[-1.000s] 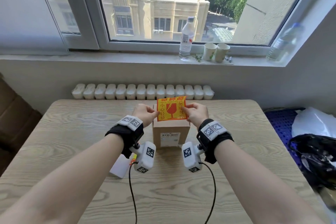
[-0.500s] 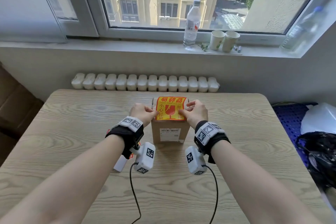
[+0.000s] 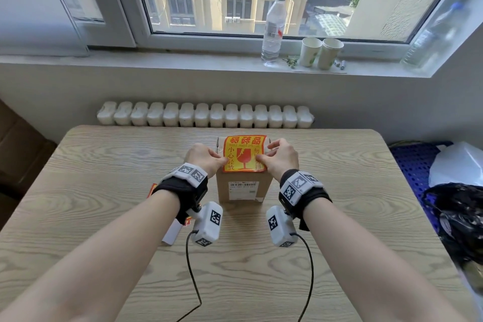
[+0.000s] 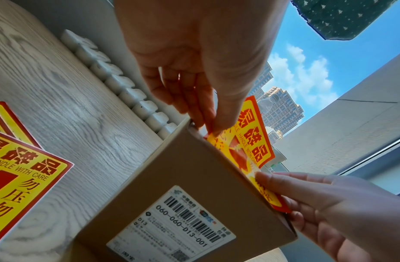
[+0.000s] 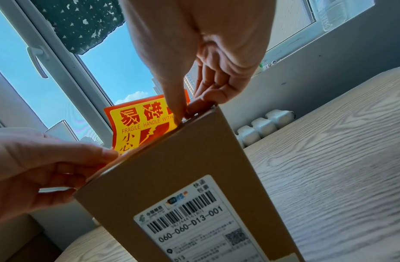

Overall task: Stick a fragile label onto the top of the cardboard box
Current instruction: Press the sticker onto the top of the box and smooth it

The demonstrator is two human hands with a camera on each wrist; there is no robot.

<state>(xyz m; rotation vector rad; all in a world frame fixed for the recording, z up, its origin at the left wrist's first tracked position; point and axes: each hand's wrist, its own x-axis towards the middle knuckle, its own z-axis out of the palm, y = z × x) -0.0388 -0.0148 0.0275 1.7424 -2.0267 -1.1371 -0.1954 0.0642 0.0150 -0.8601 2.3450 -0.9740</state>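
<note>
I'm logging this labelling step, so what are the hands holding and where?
Both hold the fragile label over the cardboard box: the left hand pinches its left edge, the right hand its right edge.

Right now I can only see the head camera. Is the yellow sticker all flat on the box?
Observer: No. In the left wrist view, the far end of the fragile label stands up off the top of the cardboard box.
Child: Who's got hold of it?
Observer: Both hands. Close up, the left hand pinches its left edge and the right hand pinches its right edge.
Child: What's hiding by my left wrist?
Observer: Two spare labels, lying flat on the table.
</note>
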